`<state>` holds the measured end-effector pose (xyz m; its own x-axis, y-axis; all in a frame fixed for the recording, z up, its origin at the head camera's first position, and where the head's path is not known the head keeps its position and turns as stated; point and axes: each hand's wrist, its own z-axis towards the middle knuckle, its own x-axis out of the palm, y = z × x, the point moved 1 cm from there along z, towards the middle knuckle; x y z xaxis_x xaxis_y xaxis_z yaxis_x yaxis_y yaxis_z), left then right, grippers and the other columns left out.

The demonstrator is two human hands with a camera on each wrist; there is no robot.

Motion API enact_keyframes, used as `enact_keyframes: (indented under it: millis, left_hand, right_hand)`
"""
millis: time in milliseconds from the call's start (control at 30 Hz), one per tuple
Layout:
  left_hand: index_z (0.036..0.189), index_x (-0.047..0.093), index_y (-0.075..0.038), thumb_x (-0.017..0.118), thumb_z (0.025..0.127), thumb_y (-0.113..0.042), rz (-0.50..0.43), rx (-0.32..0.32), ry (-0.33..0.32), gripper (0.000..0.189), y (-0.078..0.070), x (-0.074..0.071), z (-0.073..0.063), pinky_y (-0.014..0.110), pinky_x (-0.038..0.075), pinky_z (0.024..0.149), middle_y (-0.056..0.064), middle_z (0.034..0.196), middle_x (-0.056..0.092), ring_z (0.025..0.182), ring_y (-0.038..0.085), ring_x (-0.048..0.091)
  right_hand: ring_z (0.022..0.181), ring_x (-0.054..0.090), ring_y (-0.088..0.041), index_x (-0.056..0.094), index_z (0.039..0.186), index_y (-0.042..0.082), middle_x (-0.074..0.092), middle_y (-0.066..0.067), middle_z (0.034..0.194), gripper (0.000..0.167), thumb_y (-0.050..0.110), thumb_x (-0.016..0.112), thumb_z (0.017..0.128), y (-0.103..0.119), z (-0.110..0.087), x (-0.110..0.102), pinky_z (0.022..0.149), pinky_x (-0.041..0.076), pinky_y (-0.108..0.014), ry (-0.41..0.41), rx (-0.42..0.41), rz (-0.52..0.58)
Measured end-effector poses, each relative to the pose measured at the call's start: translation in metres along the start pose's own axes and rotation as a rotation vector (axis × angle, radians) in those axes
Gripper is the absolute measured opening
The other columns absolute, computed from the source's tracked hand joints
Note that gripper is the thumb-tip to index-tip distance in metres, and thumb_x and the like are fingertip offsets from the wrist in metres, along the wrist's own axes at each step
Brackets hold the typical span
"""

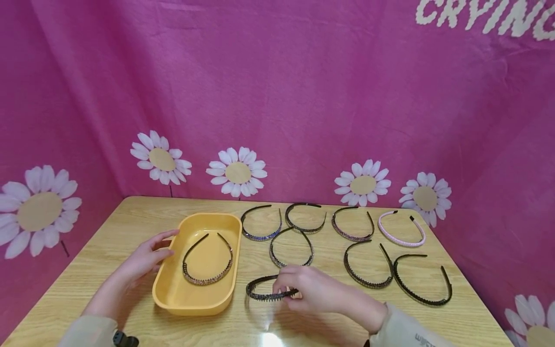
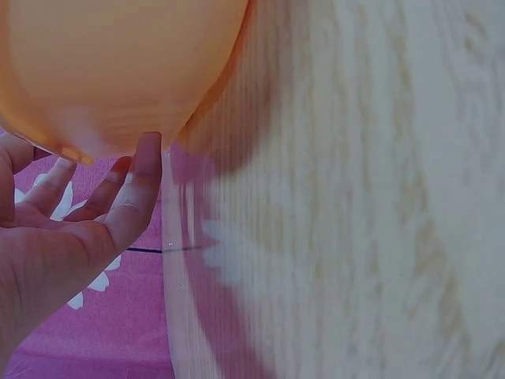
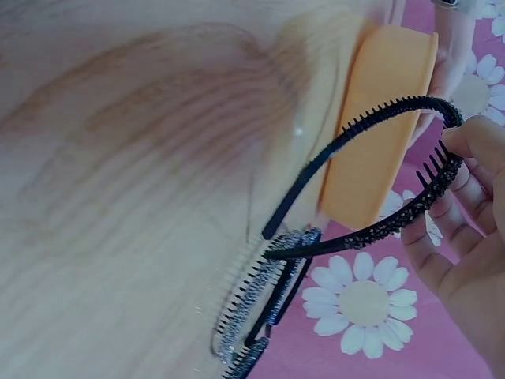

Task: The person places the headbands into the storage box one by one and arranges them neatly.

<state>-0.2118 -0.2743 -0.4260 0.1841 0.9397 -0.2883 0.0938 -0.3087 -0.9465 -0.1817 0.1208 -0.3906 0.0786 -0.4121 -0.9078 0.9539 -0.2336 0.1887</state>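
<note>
My left hand (image 1: 145,255) holds the near-left rim of a yellow plastic tray (image 1: 237,270); in the left wrist view several fingers (image 2: 136,193) rest against its outer wall. Inside the tray lies a black headband with pinkish sparkling stones (image 1: 207,280), its ends pointing to the back. To the right of the tray, my right hand (image 1: 305,289) pinches a black toothed headband with dark glittering stones (image 3: 394,221) near the middle of its arch, between thumb and fingers. This headband is tilted above the table, and its two free ends show in the right wrist view.
Several headbands lie on the wooden table (image 1: 143,212) to the right: a blue-stoned one (image 1: 260,238), a grey-stoned one (image 1: 272,250), a pink one (image 1: 401,242) and plain dark ones, such as the black one (image 1: 416,296). A magenta curtain (image 1: 277,96) with daisies hangs behind.
</note>
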Motion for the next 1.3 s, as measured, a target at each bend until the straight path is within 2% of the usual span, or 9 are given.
enact_keyframes:
  millis: [400,700,900,1300]
  left_hand:
    - [0.148,0.024,-0.003,0.047,0.094,-0.006,-0.007,0.012,0.004,0.058,-0.001,0.001,-0.001,0.041,0.055,0.081,0.036,0.141,0.028,0.112,0.034,0.053]
    - [0.148,0.025,-0.004,0.046,0.095,-0.008,-0.011,-0.006,0.003,0.057,0.001,0.001,0.000,0.041,0.054,0.084,0.035,0.142,0.028,0.116,0.034,0.051]
    - [0.148,0.024,-0.004,0.047,0.095,-0.008,-0.015,-0.003,0.006,0.058,0.000,0.001,0.000,0.041,0.055,0.082,0.035,0.142,0.028,0.114,0.034,0.052]
    - [0.148,0.024,-0.004,0.047,0.094,-0.006,-0.007,0.005,0.010,0.059,-0.001,0.000,0.000,0.041,0.055,0.081,0.036,0.143,0.026,0.113,0.035,0.052]
  right_hand:
    - [0.079,0.055,0.002,0.065,0.094,0.016,0.060,0.009,0.089,0.022,0.006,0.069,0.075,0.005,0.014,-0.021,0.072,0.044,-0.003,-0.018,-0.024,-0.010]
    - [0.078,0.058,-0.002,0.065,0.093,0.014,0.061,0.007,0.088,0.022,0.003,0.069,0.074,0.009,0.028,-0.040,0.073,0.045,-0.005,-0.085,-0.076,-0.044]
    - [0.083,0.057,-0.003,0.066,0.092,0.015,0.061,0.008,0.090,0.022,0.003,0.069,0.074,0.010,0.037,-0.048,0.076,0.046,-0.007,-0.110,-0.071,-0.051]
    - [0.082,0.056,-0.003,0.065,0.094,0.016,0.062,0.008,0.091,0.022,0.004,0.068,0.076,0.009,0.055,-0.056,0.071,0.046,-0.010,-0.162,-0.100,-0.099]
